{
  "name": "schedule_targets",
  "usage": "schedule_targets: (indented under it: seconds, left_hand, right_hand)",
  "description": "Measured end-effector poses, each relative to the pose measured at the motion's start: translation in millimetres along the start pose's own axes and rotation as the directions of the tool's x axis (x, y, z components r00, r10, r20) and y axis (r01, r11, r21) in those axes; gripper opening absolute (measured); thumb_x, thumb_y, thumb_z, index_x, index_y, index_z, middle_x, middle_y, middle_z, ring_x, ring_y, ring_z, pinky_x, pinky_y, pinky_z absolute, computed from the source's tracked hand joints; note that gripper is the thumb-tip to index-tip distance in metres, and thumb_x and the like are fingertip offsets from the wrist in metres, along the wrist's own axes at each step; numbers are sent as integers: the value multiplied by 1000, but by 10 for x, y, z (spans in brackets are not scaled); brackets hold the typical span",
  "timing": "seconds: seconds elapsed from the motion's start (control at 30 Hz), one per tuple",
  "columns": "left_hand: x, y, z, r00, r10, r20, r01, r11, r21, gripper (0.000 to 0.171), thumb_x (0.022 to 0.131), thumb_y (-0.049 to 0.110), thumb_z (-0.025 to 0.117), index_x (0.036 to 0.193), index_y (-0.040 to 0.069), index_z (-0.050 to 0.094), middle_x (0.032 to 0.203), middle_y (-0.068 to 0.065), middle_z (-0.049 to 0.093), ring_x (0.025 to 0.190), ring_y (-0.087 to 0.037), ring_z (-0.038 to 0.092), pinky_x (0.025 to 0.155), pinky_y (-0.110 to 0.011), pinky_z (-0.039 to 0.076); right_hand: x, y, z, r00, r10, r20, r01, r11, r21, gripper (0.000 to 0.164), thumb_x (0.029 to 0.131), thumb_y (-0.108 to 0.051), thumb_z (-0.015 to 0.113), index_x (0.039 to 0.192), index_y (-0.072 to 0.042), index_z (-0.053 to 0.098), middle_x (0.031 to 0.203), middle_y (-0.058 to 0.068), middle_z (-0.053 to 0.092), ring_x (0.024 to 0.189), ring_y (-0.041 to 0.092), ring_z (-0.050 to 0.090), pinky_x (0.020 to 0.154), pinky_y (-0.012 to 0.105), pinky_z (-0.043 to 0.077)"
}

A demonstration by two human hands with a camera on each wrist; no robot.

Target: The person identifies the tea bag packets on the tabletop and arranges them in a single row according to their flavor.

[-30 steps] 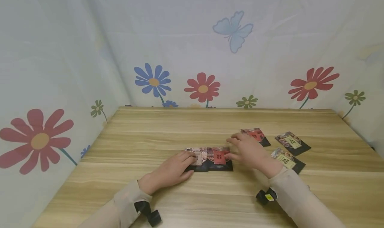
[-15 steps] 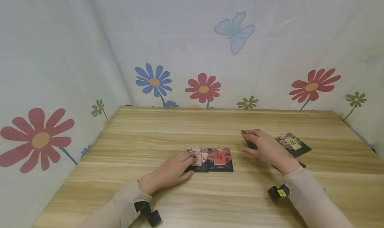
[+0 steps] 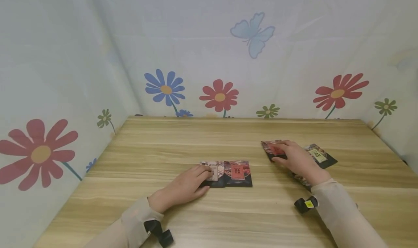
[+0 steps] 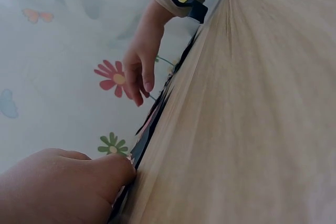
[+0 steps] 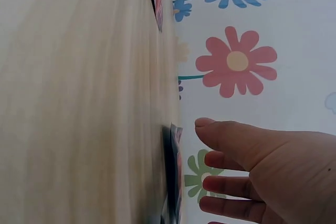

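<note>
Head view: the tabletop point(image 3: 156, 143) extended to its far edge at 12 o'clock from the pale-labelled packet point(image 3: 219, 173), where the left hand point(image 3: 184, 184) rested with relaxed fingers, and the adjoining red-labelled packet point(image 3: 238, 173). At this pair's 2 o'clock, the right hand point(image 3: 299, 161), released, hung above the farther red packet point(image 3: 269, 151); one second earlier it sat at the pair's 3 o'clock edge.
</note>
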State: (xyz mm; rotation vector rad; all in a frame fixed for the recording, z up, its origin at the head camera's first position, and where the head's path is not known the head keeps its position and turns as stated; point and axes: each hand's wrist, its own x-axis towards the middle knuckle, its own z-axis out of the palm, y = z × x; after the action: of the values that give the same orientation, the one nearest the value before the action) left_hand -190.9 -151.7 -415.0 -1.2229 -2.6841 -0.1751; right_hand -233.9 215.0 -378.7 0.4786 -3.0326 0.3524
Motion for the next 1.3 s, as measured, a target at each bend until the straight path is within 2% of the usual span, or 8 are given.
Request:
schedule_targets:
  seconds: [0.2, 0.53, 0.93, 1.3]
  left_hand:
    - [-26, -7, 17, 1000, -10, -1, 10, 1000, -7, 36, 95, 30, 57, 124, 10, 59, 130, -6, 57, 123, -22, 54, 108, -37, 44]
    - [-32, -4, 21, 1000, -6, -14, 6, 1000, -8, 36, 94, 31, 58, 122, 10, 59, 130, -7, 58, 122, -23, 54, 108, -37, 45]
    - [-2, -23, 45, 1000, 2, -8, -2, 1000, -9, 36, 95, 30, 55, 124, 9, 59, 131, -7, 57, 123, -23, 54, 109, -38, 44]
    - [4, -18, 34, 1000, -5, 14, 5, 1000, -7, 36, 96, 31, 54, 124, 10, 58, 132, -6, 56, 124, -21, 53, 111, -35, 42]
  right_hand:
    - [7, 41, 56, 1000, 11, 22, -12, 1000, 24, 55, 92, -28, 64, 140, -8, 49, 143, 29, 43, 127, 50, 43, 98, 64, 43]
    - [20, 100, 106, 997, 12, 81, -17, 998, 52, 56, 94, -30, 60, 140, -2, 47, 140, 33, 44, 127, 51, 43, 101, 63, 40]
    - [13, 108, 105, 998, 8, 56, -7, 1000, -12, 50, 92, -30, 63, 131, 0, 56, 131, 31, 54, 118, 49, 52, 95, 61, 46]
    - [5, 90, 99, 999, 8, 51, -7, 999, -34, 53, 89, -32, 67, 132, -3, 56, 128, 30, 55, 115, 49, 53, 91, 60, 49]
